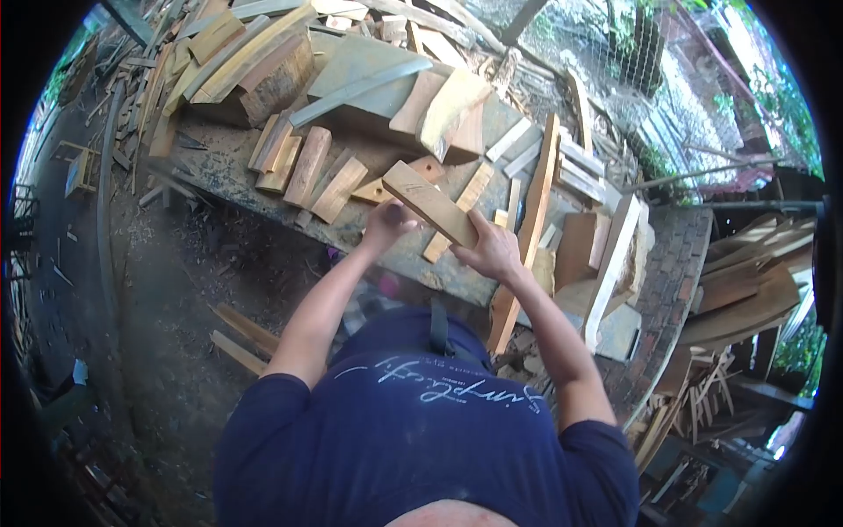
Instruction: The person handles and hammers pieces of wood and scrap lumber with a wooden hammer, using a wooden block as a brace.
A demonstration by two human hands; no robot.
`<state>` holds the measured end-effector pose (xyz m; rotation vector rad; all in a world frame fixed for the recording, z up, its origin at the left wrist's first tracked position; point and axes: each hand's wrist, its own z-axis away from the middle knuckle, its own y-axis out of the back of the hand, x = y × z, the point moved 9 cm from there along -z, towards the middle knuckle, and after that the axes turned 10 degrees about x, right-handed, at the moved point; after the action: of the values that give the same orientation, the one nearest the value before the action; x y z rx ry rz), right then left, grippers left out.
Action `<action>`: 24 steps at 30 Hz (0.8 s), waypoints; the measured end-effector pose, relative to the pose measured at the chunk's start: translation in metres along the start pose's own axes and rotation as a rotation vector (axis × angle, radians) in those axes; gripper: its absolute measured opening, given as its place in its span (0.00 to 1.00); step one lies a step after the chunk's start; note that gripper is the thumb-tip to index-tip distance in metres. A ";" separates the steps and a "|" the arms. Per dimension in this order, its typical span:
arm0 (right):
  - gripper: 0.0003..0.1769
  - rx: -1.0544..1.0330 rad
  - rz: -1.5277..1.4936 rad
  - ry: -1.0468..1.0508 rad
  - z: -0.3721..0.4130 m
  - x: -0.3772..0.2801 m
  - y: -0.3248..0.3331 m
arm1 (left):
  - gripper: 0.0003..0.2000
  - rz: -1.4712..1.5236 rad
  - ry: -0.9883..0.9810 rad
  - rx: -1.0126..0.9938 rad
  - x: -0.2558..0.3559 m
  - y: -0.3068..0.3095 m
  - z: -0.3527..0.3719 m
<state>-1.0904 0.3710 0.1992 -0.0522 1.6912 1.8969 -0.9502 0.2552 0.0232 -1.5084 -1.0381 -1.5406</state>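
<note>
My right hand (493, 251) grips the lower end of a short wooden block (428, 202), thumb on top, and holds it slanted over the workbench (255, 195). Fingers curled, my left hand (383, 232) is closed round a dark, round-ended piece (396, 212) just left of the block; I cannot tell what it is. Behind the block lies a triangular wood piece with a hole (376, 191). Cut blocks (339, 190) rest to the left of my hands. A narrow wood strip (464, 211) lies partly behind the block.
A long beam (529, 230) crosses the bench at the right, near a pale plank (612, 268). Farther back stands a raised grey surface (356, 75) with curved boards (457, 101) leaning on it. Stacked timber (250, 57) fills the back left, and a brick ledge (672, 290) borders the right.
</note>
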 end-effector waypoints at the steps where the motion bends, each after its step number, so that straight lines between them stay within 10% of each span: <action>1: 0.35 0.025 0.034 -0.010 0.000 0.001 0.005 | 0.16 0.025 0.047 -0.035 -0.003 -0.002 0.000; 8: 0.32 0.393 -0.542 0.014 0.012 -0.050 0.082 | 0.14 -0.056 -0.050 -0.035 0.063 0.008 0.001; 24: 0.35 0.564 -0.490 0.119 0.036 -0.090 0.124 | 0.11 -0.165 -0.041 -0.137 0.084 -0.014 -0.032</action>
<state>-1.0588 0.3666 0.3539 -0.3279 2.0097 1.0457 -0.9794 0.2342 0.1067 -1.5856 -1.1236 -1.7325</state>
